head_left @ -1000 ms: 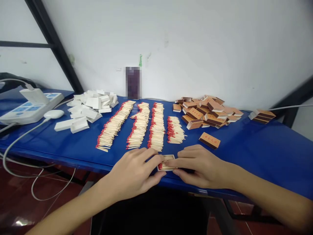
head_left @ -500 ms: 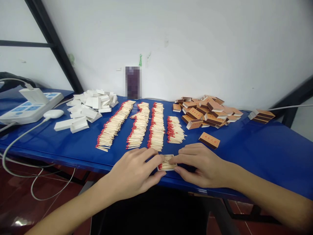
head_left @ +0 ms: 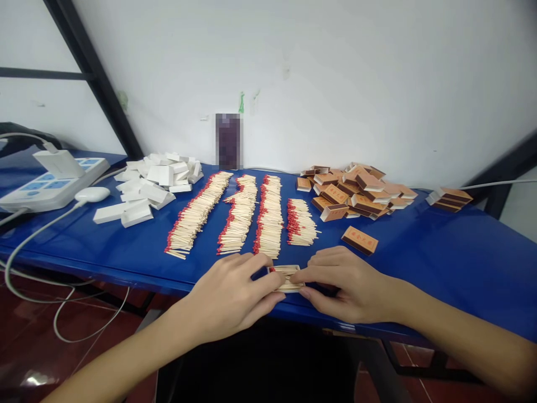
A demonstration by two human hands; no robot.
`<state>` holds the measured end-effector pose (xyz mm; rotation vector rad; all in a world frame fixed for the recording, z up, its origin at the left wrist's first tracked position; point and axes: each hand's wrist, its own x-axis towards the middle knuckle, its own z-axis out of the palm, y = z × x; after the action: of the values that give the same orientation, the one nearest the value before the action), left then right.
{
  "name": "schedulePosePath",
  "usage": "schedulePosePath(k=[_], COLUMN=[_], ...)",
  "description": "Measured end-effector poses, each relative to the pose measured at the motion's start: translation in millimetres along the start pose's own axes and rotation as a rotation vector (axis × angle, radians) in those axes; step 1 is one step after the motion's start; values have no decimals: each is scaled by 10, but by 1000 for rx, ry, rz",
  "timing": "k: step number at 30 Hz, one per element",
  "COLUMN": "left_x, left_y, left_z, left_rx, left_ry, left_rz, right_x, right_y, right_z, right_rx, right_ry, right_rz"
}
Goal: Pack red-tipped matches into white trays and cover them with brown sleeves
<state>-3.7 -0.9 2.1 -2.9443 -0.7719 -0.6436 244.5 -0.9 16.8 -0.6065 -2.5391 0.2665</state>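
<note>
Near the table's front edge, a white matchbox tray [head_left: 297, 268] lies between my hands with matches [head_left: 289, 286] inside it. My left hand [head_left: 239, 291] grips the tray's left end, its index finger reaching over the matches and its thumb along the front side. At the other end, my right hand [head_left: 348, 285] pinches the tray, with the index fingertip on the matches and the thumb at the near corner. Part of the tray is hidden by the fingers. An orange-brown matchbox sleeve [head_left: 359, 240] lies just beyond my right hand.
Four rows of red-tipped matches, one being a match row [head_left: 268, 218], lie beyond my hands. White trays [head_left: 159, 176] are heaped at the left, matchbox sleeves [head_left: 356, 190] at the right. A power strip [head_left: 54, 184] with cables is far left; a blurred upright rectangle [head_left: 229, 141] leans on the wall.
My left index finger has moved right and inward over the match heads in the tray, covering more of them. My right hand stays nearly in place.
</note>
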Motion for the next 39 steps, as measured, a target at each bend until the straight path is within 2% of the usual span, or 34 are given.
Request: schedulePosePath(k=[15, 22, 24, 29, 32, 35, 39], left_x=[3, -1, -3, -5, 0, -2, -16], left_y=[11, 17, 15, 5, 1, -2, 2], left_z=[-5, -5, -5, 3, 11, 16, 16], left_rx=[-29, -16, -18, -4, 0, 9, 13], left_ry=[16, 18, 23, 52, 54, 36, 23], left_rz=[-5, -2, 0, 19, 13, 15, 18], right_x=[1, -14, -3, 35, 41, 43, 63], right_y=[-6, -4, -16, -87, -139, -183, -223], right_z=[-7, -2, -15, -119, -207, -252, -233], right_rx=[24, -83, 0, 269, 333, 325, 219], right_ry=[-13, 7, -32, -177, -276, -327, -338], right_rz=[32, -10, 39, 357, 481, 516, 452])
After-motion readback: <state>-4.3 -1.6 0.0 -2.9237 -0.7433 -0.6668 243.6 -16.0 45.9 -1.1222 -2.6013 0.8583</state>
